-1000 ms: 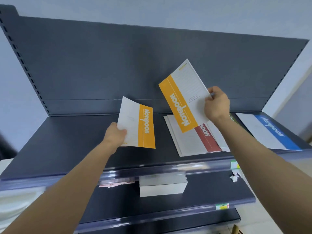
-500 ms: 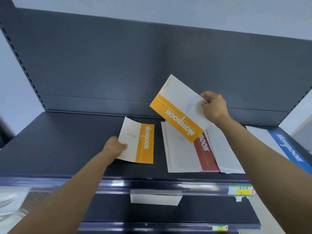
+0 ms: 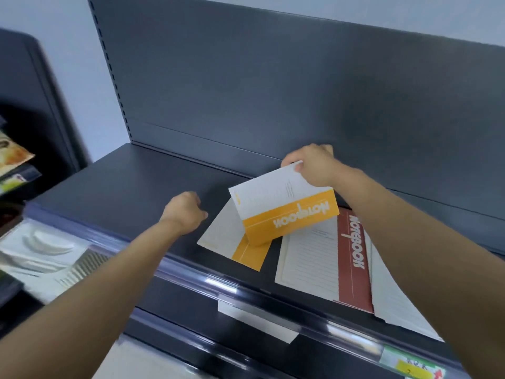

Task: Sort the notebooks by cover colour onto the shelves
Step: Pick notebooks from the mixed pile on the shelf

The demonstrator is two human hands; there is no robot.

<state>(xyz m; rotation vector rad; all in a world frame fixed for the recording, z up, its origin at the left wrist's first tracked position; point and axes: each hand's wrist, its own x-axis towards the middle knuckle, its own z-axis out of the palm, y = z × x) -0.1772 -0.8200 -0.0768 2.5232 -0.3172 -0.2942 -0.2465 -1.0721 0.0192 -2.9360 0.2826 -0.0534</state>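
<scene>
- We see the right hand [image 3: 314, 165] pinching the far corner of an orange notebook [image 3: 287, 212] between thumb and curled fingers; the notebook is tilted, its near orange edge down and its white part raised toward the back panel [image 3: 273, 91]
- Its lower edge sits over a second orange notebook [image 3: 235, 242], which lies flat on the top shelf [image 3: 109, 187], white part to the left, orange band toward the near right; we cannot tell whether the two touch
- The left hand [image 3: 185, 212] is curled into a loose fist with nothing visible in it; it sits just beside the left edge of the flat notebook, and we cannot tell whether it touches it
- To the right a red notebook [image 3: 352, 255] lies flat on the same shelf, its red band on the right; more white sheets [image 3: 396, 296] lie beneath it and stick out on the right
- Along the near edge of the shelf runs a clear price rail [image 3: 246, 291] with a yellow and green label [image 3: 410, 367] at the near right; a white tag [image 3: 257, 321] hangs below it
- At the far left we make out blurred packaged goods [image 3: 13, 157] on a neighbouring unit
</scene>
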